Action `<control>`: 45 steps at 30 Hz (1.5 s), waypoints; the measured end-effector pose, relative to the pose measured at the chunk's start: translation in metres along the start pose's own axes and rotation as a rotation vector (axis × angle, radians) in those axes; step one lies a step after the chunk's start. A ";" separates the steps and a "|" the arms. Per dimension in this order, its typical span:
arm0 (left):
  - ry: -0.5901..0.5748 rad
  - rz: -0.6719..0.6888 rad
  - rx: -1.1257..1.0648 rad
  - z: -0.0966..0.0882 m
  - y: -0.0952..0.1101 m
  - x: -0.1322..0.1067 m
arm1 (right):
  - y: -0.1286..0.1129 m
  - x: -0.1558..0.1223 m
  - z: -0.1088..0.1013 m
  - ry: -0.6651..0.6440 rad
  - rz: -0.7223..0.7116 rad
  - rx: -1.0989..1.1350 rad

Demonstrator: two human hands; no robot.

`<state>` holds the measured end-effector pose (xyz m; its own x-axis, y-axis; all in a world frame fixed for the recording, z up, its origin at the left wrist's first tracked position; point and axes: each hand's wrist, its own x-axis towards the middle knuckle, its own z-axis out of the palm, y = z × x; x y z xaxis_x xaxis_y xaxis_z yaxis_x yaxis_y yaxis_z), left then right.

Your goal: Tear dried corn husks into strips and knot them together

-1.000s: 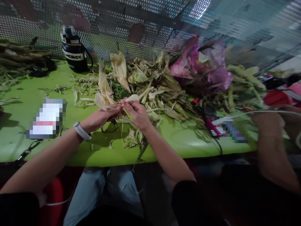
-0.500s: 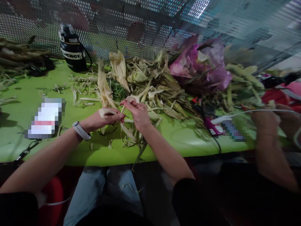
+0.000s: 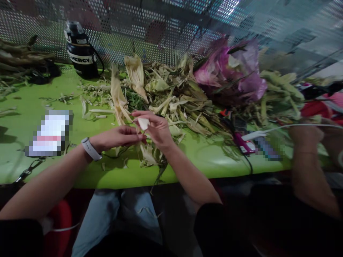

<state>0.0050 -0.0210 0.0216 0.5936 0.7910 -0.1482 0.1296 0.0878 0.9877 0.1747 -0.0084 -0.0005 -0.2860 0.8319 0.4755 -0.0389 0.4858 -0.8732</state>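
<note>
Over the near part of the table my two hands meet. A small pale piece of corn husk (image 3: pixel 144 124) shows at the fingers of my right hand (image 3: pixel 160 132), which are curled around it. My left hand (image 3: pixel 124 137), with a white band on its wrist, is closed in a pinch just below; its fingertips touch the thin lower end of the husk, as far as I can see. Loose husk scraps (image 3: pixel 148 155) lie under my hands. Behind them stand two larger dried husks (image 3: pixel 117 91), in front of a heap of husks (image 3: pixel 191 107).
The green table (image 3: pixel 88 173) carries a dark bottle (image 3: pixel 81 53), a phone (image 3: pixel 50 132) at left, a pink plastic bag (image 3: pixel 227 76), and a magenta device (image 3: pixel 244 143) with a cable. Another person's hands (image 3: pixel 307 135) are at the right. A perforated metal screen (image 3: pixel 166 32) rises behind.
The pale husk that lay across my left hand is no longer there. My right hand has turned and its fingers have shifted slightly left, with a pale piece now showing at them.
</note>
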 end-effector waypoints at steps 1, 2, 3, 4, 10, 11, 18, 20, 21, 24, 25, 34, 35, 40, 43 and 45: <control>-0.067 -0.017 -0.007 -0.001 0.001 -0.001 | -0.001 0.000 -0.001 0.057 0.045 0.038; -0.089 -0.022 -0.031 -0.003 0.001 -0.001 | -0.002 0.000 -0.001 0.100 0.089 0.063; -0.119 -0.022 -0.040 -0.004 0.001 -0.001 | -0.003 -0.001 -0.002 0.121 0.131 0.079; -0.122 -0.015 -0.041 -0.005 0.001 -0.002 | -0.004 -0.001 -0.002 0.125 0.163 0.087; -0.199 -0.013 0.111 -0.003 0.003 -0.003 | 0.002 0.001 -0.001 0.052 0.039 0.049; -0.219 -0.016 0.125 -0.003 0.003 -0.003 | 0.004 0.001 0.000 0.030 0.023 0.039; -0.360 -0.036 0.134 0.001 0.002 -0.003 | 0.006 -0.001 0.003 0.003 0.039 -0.043; -0.386 -0.048 0.137 0.003 0.003 -0.002 | 0.007 -0.001 0.004 0.007 0.028 -0.027; -0.385 -0.050 0.135 0.004 0.003 -0.002 | 0.009 0.000 0.005 0.006 0.021 -0.008; -0.353 -0.063 0.122 0.008 0.002 -0.001 | 0.013 0.002 0.007 0.012 0.036 0.021; -0.345 -0.071 0.112 0.009 0.002 0.000 | 0.014 0.003 0.007 0.018 0.053 0.009; -0.114 -0.073 -0.109 0.002 -0.007 0.002 | -0.015 0.009 -0.029 -0.125 0.313 -0.131; -0.109 -0.064 -0.118 0.001 -0.006 0.001 | -0.017 0.009 -0.034 -0.179 0.324 -0.169; -0.092 -0.008 -0.087 0.001 -0.003 0.000 | -0.014 0.009 -0.039 -0.328 0.255 -0.227; -0.086 -0.016 -0.049 0.001 -0.004 0.000 | -0.011 0.009 -0.033 -0.206 0.161 -0.312; -0.066 -0.020 -0.036 0.000 -0.004 0.001 | -0.009 0.009 -0.029 -0.136 0.075 -0.421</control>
<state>0.0049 -0.0205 0.0173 0.6422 0.7474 -0.1702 0.1144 0.1260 0.9854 0.2004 0.0028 0.0144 -0.3977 0.8398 0.3696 0.3719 0.5158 -0.7718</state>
